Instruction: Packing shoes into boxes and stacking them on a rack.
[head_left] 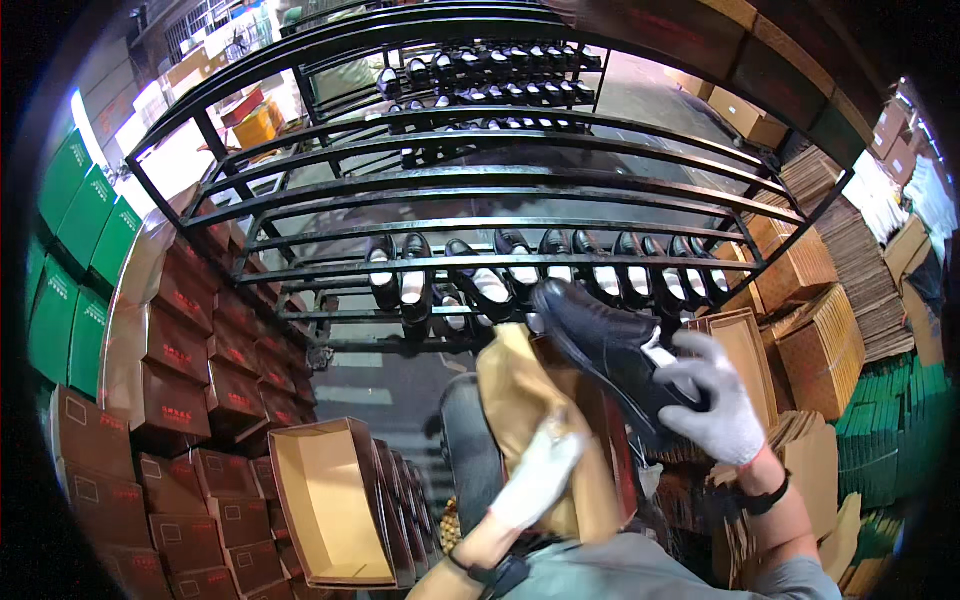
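Note:
My right hand (715, 398), in a pale work glove, grips a black leather shoe (600, 335) by its heel end, thumb and fingers around the opening. The shoe tilts, toe up and to the left, in front of the rack. My left hand (545, 468), gloved too and slightly blurred, is closed on crumpled tan wrapping paper (512, 385) over my lap. Its fingertips are partly lost in the blur. Just behind the shoe and paper, a row of black shoes (480, 275) stands on the lower bars of the black metal rack (500, 180).
Stacked dark brown shoeboxes (180, 385) line the left, with green boxes (75, 250) beyond. An open box (325, 500) with a tan inside stands at my lower left. Flattened cardboard (845, 240) and green sheets (885, 440) are piled at right. Another shoe rack (480, 95) stands farther back.

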